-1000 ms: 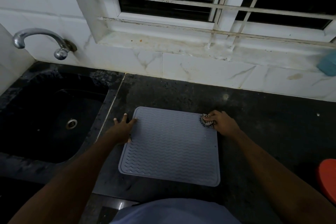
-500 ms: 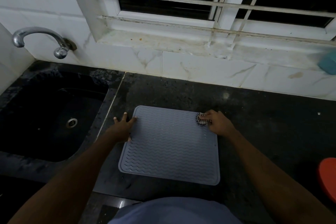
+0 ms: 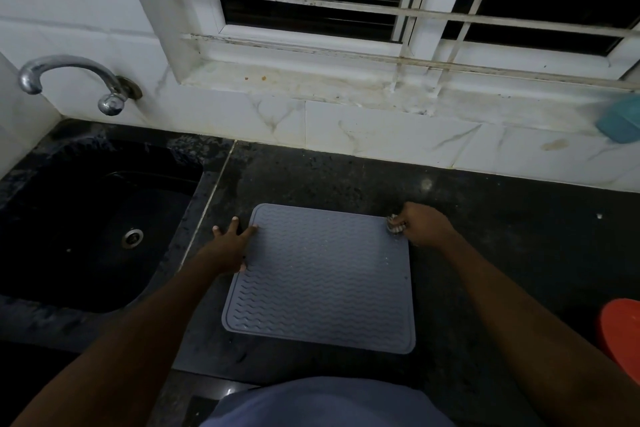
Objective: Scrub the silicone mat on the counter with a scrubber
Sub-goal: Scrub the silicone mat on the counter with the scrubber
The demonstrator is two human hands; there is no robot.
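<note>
Your right hand (image 3: 424,225) is curled round the scrubber (image 3: 394,224), pinching it between the fingers and thumb at the far right corner of the silicone mat (image 3: 322,281). Only a small pale and dark bit of the scrubber shows past your knuckles, and it sits right on the mat's edge. Your left hand (image 3: 230,246) lies flat with its fingers spread. It rests across the mat's left edge near the far left corner, with one fingertip and the thumb on the mat and the other fingers on the dark table (image 3: 502,218) beside it.

The mat is grey, roughly square and ribbed with wavy lines. It lies flat on the table in front of you, just to the right of the black sink (image 3: 52,204). A round metal drain (image 3: 132,237) shows in the sink's floor, and a curved chrome tap (image 3: 69,80) comes out of the white wall above it. Behind the table runs a stained white window sill (image 3: 311,83) under a barred window (image 3: 415,10). A teal thing (image 3: 620,121) sits at the sill's right end, and a red round thing (image 3: 621,333) shows at the right border, well apart from the mat.
</note>
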